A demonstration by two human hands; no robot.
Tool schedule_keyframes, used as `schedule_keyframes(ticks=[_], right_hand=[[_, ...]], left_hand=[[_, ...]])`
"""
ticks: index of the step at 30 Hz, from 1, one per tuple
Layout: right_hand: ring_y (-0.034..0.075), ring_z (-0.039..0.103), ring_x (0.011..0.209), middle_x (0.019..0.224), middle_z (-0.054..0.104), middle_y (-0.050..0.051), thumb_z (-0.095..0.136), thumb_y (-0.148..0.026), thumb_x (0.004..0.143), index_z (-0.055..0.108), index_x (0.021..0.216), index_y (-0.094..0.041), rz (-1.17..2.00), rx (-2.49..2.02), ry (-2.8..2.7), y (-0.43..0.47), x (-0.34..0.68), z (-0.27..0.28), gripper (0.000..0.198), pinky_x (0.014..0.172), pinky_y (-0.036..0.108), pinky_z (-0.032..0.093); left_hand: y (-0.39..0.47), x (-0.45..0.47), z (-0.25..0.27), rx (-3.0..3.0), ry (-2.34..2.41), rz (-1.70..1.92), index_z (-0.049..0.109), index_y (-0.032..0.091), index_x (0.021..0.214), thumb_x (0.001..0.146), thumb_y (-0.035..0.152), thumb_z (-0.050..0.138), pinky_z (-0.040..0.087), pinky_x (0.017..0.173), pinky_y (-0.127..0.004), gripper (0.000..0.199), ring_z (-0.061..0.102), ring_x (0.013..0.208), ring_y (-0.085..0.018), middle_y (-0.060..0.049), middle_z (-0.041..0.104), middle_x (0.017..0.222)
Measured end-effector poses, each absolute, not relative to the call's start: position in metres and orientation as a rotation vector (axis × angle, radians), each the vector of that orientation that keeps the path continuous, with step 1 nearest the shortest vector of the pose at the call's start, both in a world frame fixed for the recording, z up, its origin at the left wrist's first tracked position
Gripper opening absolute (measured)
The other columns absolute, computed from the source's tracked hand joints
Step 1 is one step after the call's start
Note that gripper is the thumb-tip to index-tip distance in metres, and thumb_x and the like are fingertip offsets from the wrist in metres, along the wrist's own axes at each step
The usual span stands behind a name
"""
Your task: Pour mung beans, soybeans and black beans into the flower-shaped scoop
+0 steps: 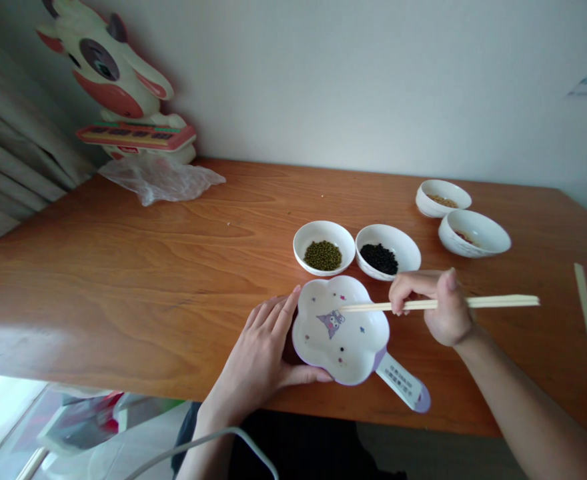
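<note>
At the table's near edge: a white flower-shaped dish (356,340) sits on the wooden table (173,280), just in front of two bowls.
Dish: from where I stand, I see rounded lobes, a lilac rim and a glossy white inside.
Printed figure (331,323): purple, left of the dish's middle, with small pink, blue and dark marks scattered around; whether the darkest spots are print or beans, I can't tell.
Handle (401,380): short, slanting toward the lower right, lilac-ended, carrying a pale label with dark lettering.
Left hand (266,350): thumb stretched away from the fingers, cupping the dish's left rim.
Right hand (448,323): fingers closed around pale chopsticks (503,302).
Chopstick tips: close together over the dish, beside the figure; I can't tell if they touch it.
Green beans (322,256): heaped in the left bowl (302,235).
Black beans (379,259): in the bowl (407,250) just beside it.
</note>
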State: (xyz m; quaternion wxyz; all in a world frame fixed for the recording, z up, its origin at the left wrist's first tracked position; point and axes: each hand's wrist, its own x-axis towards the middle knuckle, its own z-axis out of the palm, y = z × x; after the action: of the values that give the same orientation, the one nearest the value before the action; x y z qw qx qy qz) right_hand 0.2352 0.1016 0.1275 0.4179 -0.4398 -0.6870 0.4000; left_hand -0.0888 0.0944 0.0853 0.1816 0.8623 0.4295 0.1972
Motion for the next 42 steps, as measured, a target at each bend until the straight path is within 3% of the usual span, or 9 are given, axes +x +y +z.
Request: schedule_keyframes(ticks=[10,16,27,42], right_hand=[[0.018,0.056,0.053,0.057,0.063,0.006,0.014,-0.072,0.103,0.068,0.061,-0.022,0.913,-1.057,-1.757,0.103,0.239,0.143,0.084,0.057,0.035,0.038],[0.020,0.059,0.057,0.062,0.065,0.006,0.016,-0.068,0.104,0.070,0.066,-0.022,0.801,-1.046,-1.845,0.103,0.240,0.137,0.080,0.058,0.037,0.039],[0.022,0.061,0.057,0.062,0.068,0.006,0.025,-0.053,0.108,0.071,0.065,-0.025,0.536,-0.996,-1.868,0.098,0.237,0.135,0.069,0.059,0.040,0.041],[0.021,0.064,0.065,0.072,0.070,0.006,0.031,-0.047,0.109,0.072,0.077,-0.022,0.617,-1.093,-1.880,0.100,0.229,0.136,0.058,0.062,0.036,0.045]], left_hand=[[0.095,-0.089,0.085,2.437,1.214,0.541,0.020,0.021,0.165,0.071,0.089,0.064,0.037,0.119,-0.054,0.124,0.046,0.144,-0.038,-0.018,0.047,0.160],[0.095,-0.088,0.085,2.439,1.211,0.550,0.020,0.021,0.165,0.070,0.088,0.065,0.038,0.119,-0.053,0.126,0.047,0.144,-0.037,-0.018,0.047,0.159],[0.094,-0.089,0.085,2.427,1.208,0.560,0.016,0.024,0.166,0.070,0.087,0.067,0.039,0.117,-0.057,0.126,0.048,0.143,-0.040,-0.019,0.046,0.159],[0.094,-0.088,0.086,2.410,1.222,0.553,0.018,0.026,0.166,0.069,0.087,0.069,0.041,0.115,-0.057,0.126,0.050,0.139,-0.040,-0.019,0.049,0.157]])
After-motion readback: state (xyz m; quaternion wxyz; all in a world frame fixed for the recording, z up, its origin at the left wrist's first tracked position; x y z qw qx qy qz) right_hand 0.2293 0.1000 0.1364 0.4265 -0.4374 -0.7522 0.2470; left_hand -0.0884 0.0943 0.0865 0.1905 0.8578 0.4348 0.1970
